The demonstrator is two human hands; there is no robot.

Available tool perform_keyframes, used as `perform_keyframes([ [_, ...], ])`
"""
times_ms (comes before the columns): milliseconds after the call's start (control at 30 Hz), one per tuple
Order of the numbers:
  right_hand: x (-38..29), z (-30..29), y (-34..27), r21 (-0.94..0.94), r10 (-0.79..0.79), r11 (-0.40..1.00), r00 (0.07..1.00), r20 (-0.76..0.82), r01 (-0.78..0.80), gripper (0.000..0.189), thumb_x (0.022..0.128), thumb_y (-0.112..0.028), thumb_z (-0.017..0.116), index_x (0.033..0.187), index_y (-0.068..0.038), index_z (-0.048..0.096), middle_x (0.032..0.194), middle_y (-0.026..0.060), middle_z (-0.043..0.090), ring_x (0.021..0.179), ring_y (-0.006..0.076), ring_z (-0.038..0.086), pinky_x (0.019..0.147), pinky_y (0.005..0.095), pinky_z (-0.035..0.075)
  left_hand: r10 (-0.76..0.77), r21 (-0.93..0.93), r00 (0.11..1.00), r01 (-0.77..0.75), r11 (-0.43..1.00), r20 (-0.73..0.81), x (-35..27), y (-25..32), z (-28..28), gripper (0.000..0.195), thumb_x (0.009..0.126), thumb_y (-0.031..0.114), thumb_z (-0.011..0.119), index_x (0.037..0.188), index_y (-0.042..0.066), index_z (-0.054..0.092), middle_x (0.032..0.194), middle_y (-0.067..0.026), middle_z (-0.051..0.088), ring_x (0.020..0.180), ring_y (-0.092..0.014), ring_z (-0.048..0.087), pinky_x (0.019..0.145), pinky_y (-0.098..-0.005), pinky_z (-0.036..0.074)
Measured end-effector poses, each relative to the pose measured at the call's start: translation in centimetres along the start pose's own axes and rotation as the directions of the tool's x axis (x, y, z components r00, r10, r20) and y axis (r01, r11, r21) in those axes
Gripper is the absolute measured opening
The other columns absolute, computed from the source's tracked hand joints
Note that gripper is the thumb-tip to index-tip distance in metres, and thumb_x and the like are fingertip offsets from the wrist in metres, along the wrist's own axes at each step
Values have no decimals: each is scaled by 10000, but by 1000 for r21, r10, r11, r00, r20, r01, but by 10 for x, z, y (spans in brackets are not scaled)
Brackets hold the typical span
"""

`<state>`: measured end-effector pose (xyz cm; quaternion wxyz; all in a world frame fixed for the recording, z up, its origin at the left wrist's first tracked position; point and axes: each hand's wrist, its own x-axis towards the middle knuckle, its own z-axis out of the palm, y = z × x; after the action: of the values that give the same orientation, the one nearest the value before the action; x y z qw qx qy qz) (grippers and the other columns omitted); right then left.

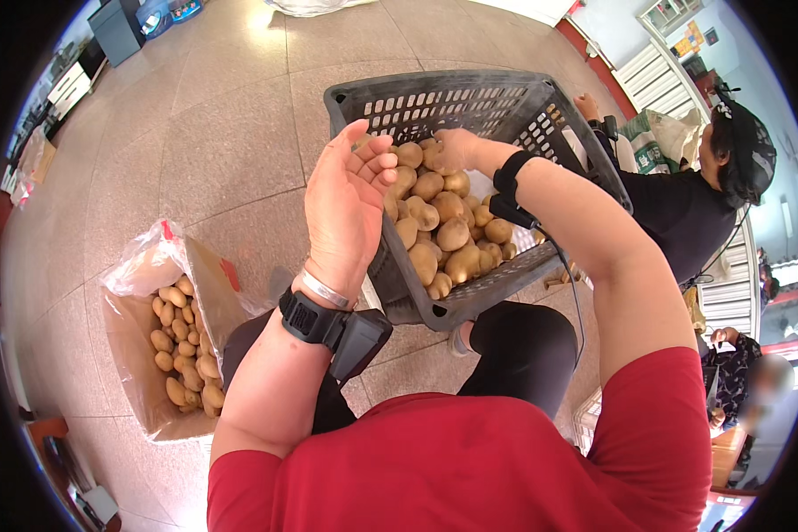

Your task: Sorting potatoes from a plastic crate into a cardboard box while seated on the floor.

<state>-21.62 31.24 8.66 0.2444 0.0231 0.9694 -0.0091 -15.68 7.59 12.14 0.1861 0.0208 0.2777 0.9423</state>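
Observation:
A black plastic crate point(432, 316) stands before my knees, tilted in the view, with a heap of potatoes point(449, 206) in it. Over the crate's left rim I hold up my left hand point(349, 193), palm turned right and fingers loosely bent, with nothing seen in it. My right hand point(459, 149) reaches down into the crate and touches potatoes at the heap's far side. Its fingertips are partly hidden, so whether it grips one is unclear. Each wrist wears a black strapped device.
On the floor at left sits a cardboard box point(133, 372) lined with clear plastic, holding smaller potatoes point(183, 332). A person in a black cap point(745, 149) is close by at the crate's right, one arm near its rim. Another person point(731, 372) is farther right. Sacks point(665, 139) stand behind.

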Motion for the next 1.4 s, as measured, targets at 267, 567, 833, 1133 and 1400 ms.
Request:
perform_keyframes([
  [267, 10, 23, 4, 39, -10, 999, 993, -118, 15, 501, 802, -298, 647, 1246, -69, 600, 1111, 240, 666, 1036, 392, 640, 892, 428, 516, -22, -1, 1000, 22, 1000, 13, -1, 4, -7, 370, 1017, 238, 463, 1286, -15, 456, 1096, -135, 569, 895, -163, 540, 788, -277, 470],
  [567, 36, 44, 35, 70, 54, 997, 978, -199, -41, 525, 715, -314, 762, 1087, 41, 651, 1029, 251, 687, 1015, 380, 653, 893, 417, 520, -55, 27, 998, 54, 998, 17, 1, 2, 4, 347, 1011, 238, 478, 1262, -3, 484, 1025, -105, 605, 850, -153, 555, 755, -274, 465],
  [833, 21, 23, 15, 132, 144, 983, 977, -154, -124, 490, 690, -298, 780, 1047, 21, 677, 1102, 238, 674, 1062, 368, 642, 903, 425, 518, -45, 50, 998, 43, 998, 53, -1, 1, 2, 321, 1020, 262, 477, 1223, 16, 518, 1012, -105, 619, 846, -154, 570, 755, -280, 468],
  [1133, -52, -37, 11, 518, 124, 847, 992, 30, -122, 532, 791, -391, 716, 1103, 35, 653, 992, 182, 685, 910, 246, 683, 734, 365, 578, -59, 68, 998, 57, 996, 28, -2, 5, 6, 340, 1035, 289, 459, 1217, 10, 528, 969, -101, 637, 784, -130, 585, 714, -265, 496],
  [1400, -196, -32, -40, 963, -169, -211, 965, -202, 165, 464, 978, -341, 560, 1241, 42, 549, 1057, 155, 668, 832, 208, 673, 708, 346, 588, 37, 417, 971, -136, 898, 237, -11, 8, 8, 407, 1008, 321, 463, 1279, 26, 536, 1146, -93, 616, 975, -147, 588, 838, -291, 465],
])
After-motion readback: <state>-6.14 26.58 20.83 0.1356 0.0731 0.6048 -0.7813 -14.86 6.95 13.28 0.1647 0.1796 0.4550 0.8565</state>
